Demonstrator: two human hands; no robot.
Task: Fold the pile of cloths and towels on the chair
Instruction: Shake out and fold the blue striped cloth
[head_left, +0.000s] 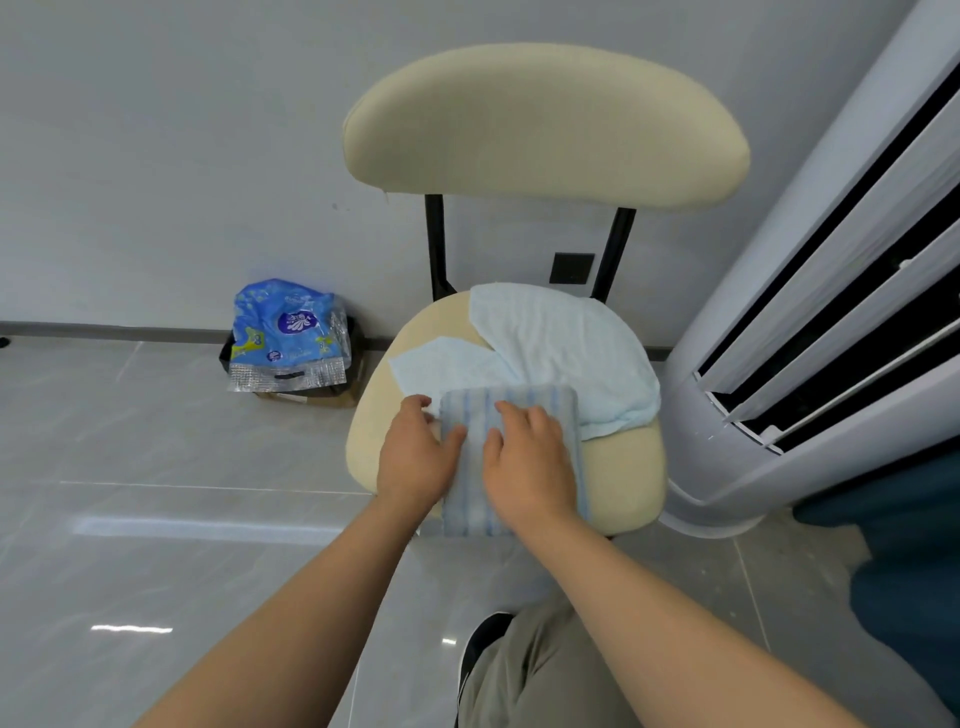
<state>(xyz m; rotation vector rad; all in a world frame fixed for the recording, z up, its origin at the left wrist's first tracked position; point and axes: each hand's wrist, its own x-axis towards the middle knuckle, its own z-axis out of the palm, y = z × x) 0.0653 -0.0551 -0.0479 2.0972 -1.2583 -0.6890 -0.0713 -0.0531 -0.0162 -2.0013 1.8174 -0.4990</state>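
Observation:
A cream chair (636, 488) stands in front of me. On the front of its seat lies a blue-striped cloth (545, 402), folded into a narrow rectangle. My left hand (415, 457) rests at the cloth's left edge, thumb on top. My right hand (524, 462) lies flat on the cloth with fingers spread. Behind it a light blue towel (561, 343) lies loosely spread over the back of the seat, partly under the striped cloth.
A tall white air conditioner (831, 322) stands close on the right of the chair. A blue plastic package (285, 332) sits on a small bin by the wall at the left. Grey tiled floor surrounds the chair; my leg and shoe (483, 644) are below.

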